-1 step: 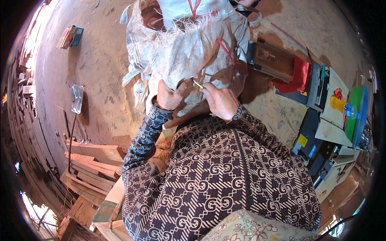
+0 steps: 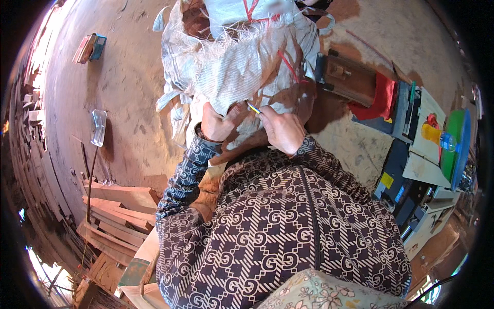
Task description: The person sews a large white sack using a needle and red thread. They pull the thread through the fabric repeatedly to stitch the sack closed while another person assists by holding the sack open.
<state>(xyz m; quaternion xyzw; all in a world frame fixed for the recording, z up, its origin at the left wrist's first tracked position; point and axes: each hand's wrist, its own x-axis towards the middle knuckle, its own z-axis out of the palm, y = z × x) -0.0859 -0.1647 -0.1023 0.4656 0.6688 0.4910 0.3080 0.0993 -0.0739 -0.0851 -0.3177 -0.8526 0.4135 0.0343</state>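
Note:
A large white woven sack lies in front of me, its upper part torn and fraying into loose threads. My left hand is closed with fingers curled on the sack's near edge, gripping the cloth. Between the fingers of my right hand is a slim yellow-and-blue tool like a small knife or pen. Its dark tip points up and left, close to the sack fabric beside my left hand. Whether the tip touches the cloth I cannot tell.
Wooden boards are stacked at lower left, near a clear plastic-like tray on a rod. On the right are a brown wooden piece, a red cloth, a yellow-and-clear bottle and a blue-rimmed round basin.

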